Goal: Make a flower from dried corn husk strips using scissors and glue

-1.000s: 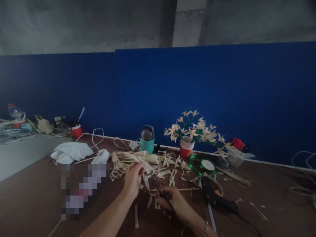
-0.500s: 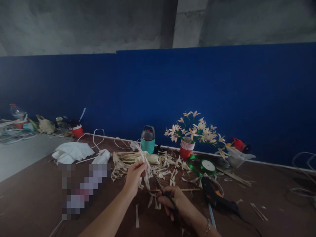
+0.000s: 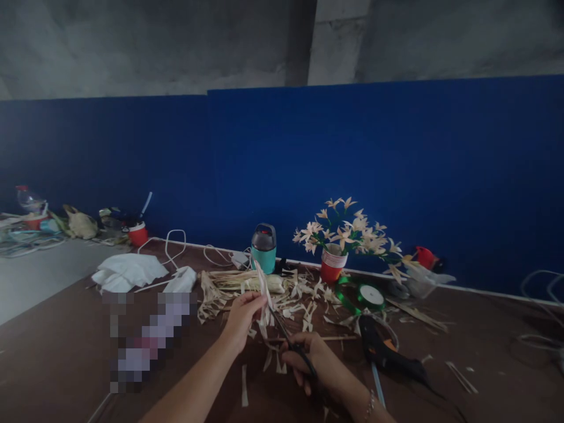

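Pinched in my left hand [image 3: 244, 317] is a pale strip of dried husk [image 3: 263, 282], held upright above the brown table. My right hand [image 3: 311, 358] is wrapped round the black handles of a pair of scissors [image 3: 282, 329]. Their blades point up and left, and the tips meet the husk strip just beside my left fingers. Whether the blades are parted there is too small to tell. Behind the hands lies a spread of cut husk pieces [image 3: 308, 311] and a bundle of longer husks [image 3: 229, 279].
A black glue gun [image 3: 388, 352] lies right of my right hand. Beyond are a green ribbon spool [image 3: 370, 295], a red cup [image 3: 331, 270] of husk flowers [image 3: 346, 235] and a teal bottle [image 3: 264, 258]. White cloth [image 3: 130, 271] lies to the left. A blue partition [image 3: 282, 164] stands behind.
The husk strip in my left hand has turned more upright and looks shorter at the top. My left hand has shifted slightly right; the scissors have hardly moved.
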Tool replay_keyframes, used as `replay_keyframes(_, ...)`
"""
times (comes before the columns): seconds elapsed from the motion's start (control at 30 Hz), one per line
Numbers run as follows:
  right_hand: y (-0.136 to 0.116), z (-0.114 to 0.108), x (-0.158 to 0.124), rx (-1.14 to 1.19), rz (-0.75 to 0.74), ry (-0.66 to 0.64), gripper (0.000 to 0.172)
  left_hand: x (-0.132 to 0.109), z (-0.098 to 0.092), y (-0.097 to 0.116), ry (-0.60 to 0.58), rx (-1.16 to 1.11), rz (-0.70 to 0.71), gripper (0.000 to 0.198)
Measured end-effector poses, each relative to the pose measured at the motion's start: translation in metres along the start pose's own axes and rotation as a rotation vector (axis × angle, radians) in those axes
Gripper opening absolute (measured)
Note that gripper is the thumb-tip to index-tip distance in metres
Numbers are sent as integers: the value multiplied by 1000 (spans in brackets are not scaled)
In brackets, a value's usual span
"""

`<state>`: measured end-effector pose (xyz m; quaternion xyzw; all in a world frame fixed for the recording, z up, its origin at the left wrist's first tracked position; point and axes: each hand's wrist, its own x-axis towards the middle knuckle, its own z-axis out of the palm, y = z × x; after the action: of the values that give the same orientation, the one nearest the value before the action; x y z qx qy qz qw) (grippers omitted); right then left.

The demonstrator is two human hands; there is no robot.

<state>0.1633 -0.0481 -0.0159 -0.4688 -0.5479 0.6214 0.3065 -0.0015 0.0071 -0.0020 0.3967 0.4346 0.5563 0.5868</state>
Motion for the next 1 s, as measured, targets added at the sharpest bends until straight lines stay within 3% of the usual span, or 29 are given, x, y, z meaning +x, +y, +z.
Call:
replay_keyframes(0.5,-5,2,-2,-82,21,46,25,1,-2,-1,-19,43,7,21)
replay_keyframes(0.73,-1,4,0,11,35,48,31,5,-5,-6,61,-3,65,21)
replay_keyframes(0.87,-2,5,3,112,-108,171,37,3,-1,-7,131,-116,66,19)
replay_keyframes(1.0,-3,5,6,225,-361,382,39,-12,13,-7,57,-153,-13,21)
